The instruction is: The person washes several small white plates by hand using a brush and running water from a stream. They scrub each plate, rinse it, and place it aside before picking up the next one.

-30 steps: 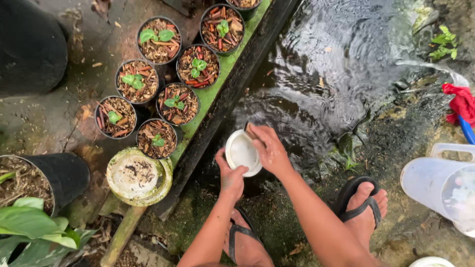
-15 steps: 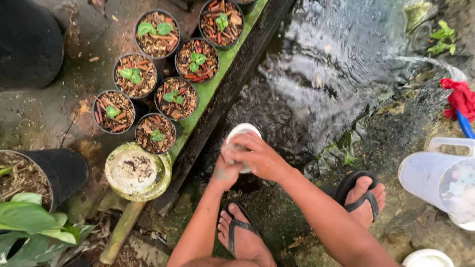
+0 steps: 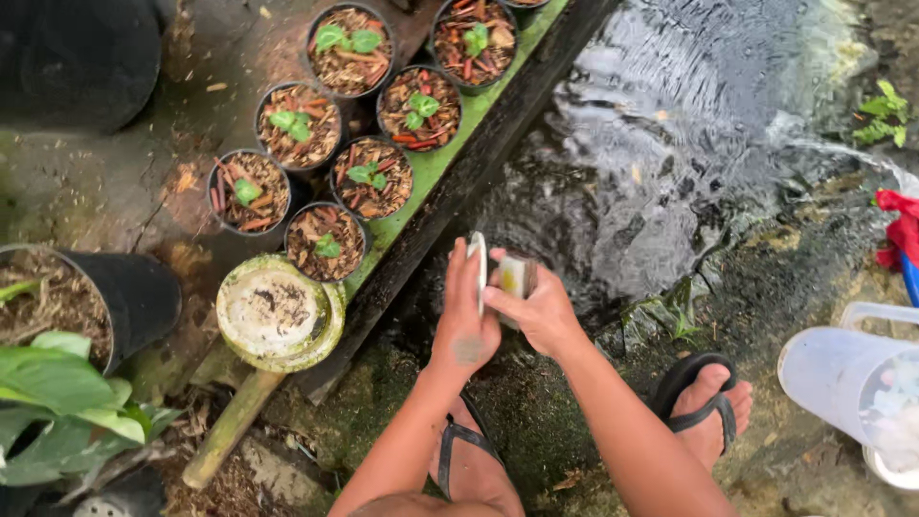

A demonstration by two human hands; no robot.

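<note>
"What were the hands doing by the water?"

"The left hand (image 3: 466, 330) held a small round white dish (image 3: 478, 271) up on its edge, so I only saw the thin rim. The right hand (image 3: 541, 311) was closed on a little pale scrubbing pad (image 3: 513, 278) and pressed it flat on the dish. The two hands were close together, with the dish squeezed between them."

"Where was the dish?"

"Up in the air, right over the edge of the dark rippling water (image 3: 689, 144). I think it was held there so the drips fell back in."

"Anything else nearby?"

"Lots of small black pots with baby green plants (image 3: 369, 180) stood in rows on the ground and on a green mossy wooden plank (image 3: 450, 158). A dirty round pale-green lid (image 3: 276, 312) lay beside them. A big clear plastic jug (image 3: 842, 378) sat near the person's right foot in a black sandal (image 3: 704, 402), and a red cloth (image 3: 900, 228) hung at the side."
</note>
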